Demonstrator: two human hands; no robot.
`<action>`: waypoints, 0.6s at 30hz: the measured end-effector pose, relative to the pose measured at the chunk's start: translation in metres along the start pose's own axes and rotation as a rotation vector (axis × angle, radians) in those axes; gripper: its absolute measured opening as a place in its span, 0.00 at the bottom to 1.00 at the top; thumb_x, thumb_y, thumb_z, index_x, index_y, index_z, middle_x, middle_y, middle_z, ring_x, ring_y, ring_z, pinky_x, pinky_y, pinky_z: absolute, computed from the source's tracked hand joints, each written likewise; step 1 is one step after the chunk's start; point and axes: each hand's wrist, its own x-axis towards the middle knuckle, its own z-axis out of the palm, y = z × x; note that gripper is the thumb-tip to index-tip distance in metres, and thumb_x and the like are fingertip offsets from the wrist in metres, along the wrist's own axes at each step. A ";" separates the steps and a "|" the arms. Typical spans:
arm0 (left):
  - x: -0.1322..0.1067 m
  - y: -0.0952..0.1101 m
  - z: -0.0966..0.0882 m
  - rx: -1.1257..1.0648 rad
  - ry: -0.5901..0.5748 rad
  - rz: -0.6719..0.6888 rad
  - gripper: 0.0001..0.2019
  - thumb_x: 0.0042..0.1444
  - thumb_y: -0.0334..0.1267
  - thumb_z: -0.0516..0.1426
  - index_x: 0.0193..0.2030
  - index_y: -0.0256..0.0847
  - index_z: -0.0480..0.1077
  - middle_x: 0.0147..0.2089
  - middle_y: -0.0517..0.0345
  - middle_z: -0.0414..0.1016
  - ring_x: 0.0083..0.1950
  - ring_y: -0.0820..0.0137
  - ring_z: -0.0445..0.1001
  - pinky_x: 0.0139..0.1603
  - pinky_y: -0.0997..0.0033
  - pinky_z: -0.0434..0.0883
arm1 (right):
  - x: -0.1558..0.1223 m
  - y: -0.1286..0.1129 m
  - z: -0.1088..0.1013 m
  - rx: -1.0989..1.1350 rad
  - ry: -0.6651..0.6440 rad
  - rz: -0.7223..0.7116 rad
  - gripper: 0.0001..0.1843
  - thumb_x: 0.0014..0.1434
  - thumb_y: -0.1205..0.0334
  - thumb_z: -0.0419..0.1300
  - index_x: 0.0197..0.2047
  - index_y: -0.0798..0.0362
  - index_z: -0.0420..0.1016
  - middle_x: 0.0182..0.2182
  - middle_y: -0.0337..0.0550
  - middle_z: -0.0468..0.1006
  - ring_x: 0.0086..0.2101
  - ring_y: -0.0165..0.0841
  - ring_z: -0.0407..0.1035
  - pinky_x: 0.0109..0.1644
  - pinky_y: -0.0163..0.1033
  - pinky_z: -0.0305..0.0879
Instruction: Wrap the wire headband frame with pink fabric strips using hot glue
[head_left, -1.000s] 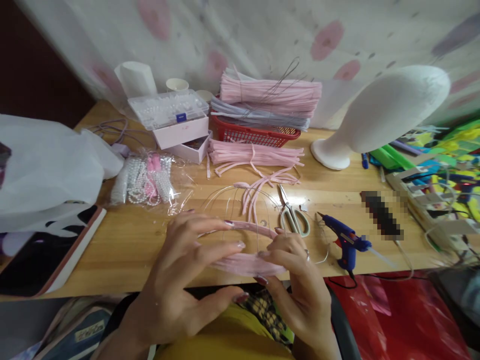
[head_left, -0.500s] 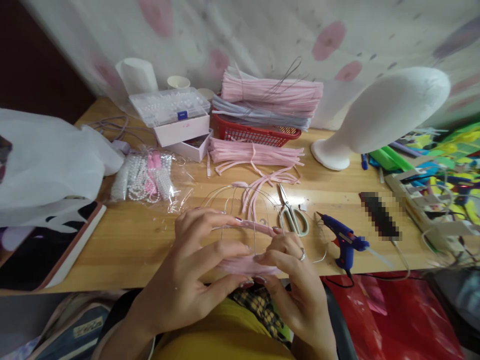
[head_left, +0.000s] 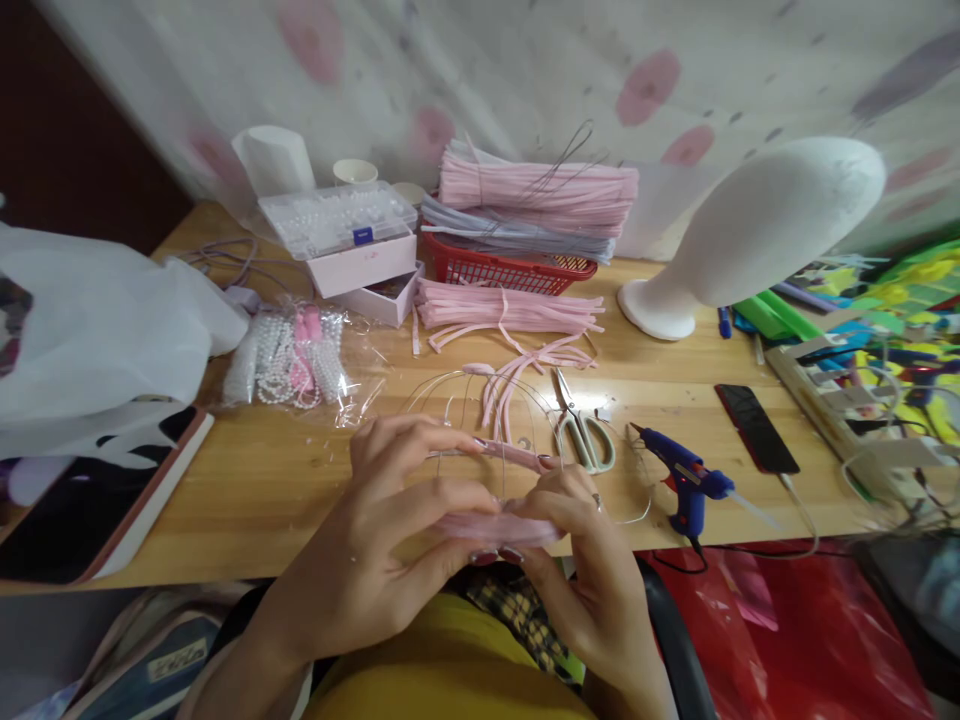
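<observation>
Close to the table's front edge, both hands hold a wire frame with pink-wrapped bands [head_left: 495, 528]. Thin bare wires arch away from its bands over the tabletop. My left hand [head_left: 382, 535] is closed on the near band at the left, thumb below, with a fingertip on the farther band. From the right, my right hand [head_left: 581, 540] pinches the same near band, and its index finger reaches the farther one. The two thumb tips almost meet under the near band. Just beyond the frame lie loose pink strips [head_left: 499, 395] and pale-handled scissors [head_left: 581, 430].
A blue glue gun [head_left: 686, 478] and a phone [head_left: 757, 428] lie at right, by a power strip [head_left: 847, 440]. Behind stand a white foam head [head_left: 780, 225] and red basket [head_left: 502, 268] under bundled strips. Bagged pearl strings [head_left: 289, 355] and a bead box [head_left: 337, 215] are left.
The thumbs have shifted slightly left and upward along the near band, while both hands keep their hold on the frame. The whole view has moved a little.
</observation>
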 end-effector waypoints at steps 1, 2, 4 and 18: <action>0.000 0.000 0.000 0.002 0.001 0.000 0.10 0.62 0.30 0.59 0.47 0.49 0.72 0.56 0.55 0.71 0.60 0.60 0.66 0.62 0.52 0.61 | 0.000 0.001 0.000 0.006 -0.003 -0.003 0.17 0.64 0.77 0.56 0.51 0.48 0.67 0.39 0.38 0.73 0.41 0.34 0.67 0.57 0.45 0.59; -0.001 0.000 0.000 0.003 0.001 0.002 0.10 0.62 0.30 0.59 0.47 0.49 0.72 0.56 0.55 0.71 0.60 0.60 0.66 0.62 0.52 0.60 | 0.000 0.001 0.000 0.011 -0.005 -0.002 0.16 0.64 0.77 0.55 0.51 0.48 0.67 0.39 0.38 0.73 0.41 0.34 0.67 0.56 0.45 0.59; -0.002 -0.001 0.000 0.003 -0.009 -0.004 0.11 0.62 0.29 0.59 0.47 0.49 0.72 0.56 0.55 0.70 0.60 0.60 0.65 0.62 0.52 0.60 | 0.000 0.003 0.000 0.019 -0.017 0.008 0.16 0.64 0.77 0.55 0.50 0.49 0.66 0.38 0.38 0.72 0.41 0.34 0.66 0.56 0.45 0.59; 0.001 -0.001 0.004 -0.040 0.027 -0.031 0.09 0.61 0.32 0.60 0.47 0.48 0.69 0.53 0.53 0.73 0.58 0.59 0.68 0.61 0.52 0.61 | 0.001 0.001 0.000 -0.031 -0.014 0.025 0.14 0.64 0.74 0.57 0.50 0.48 0.67 0.38 0.39 0.72 0.42 0.35 0.67 0.51 0.43 0.62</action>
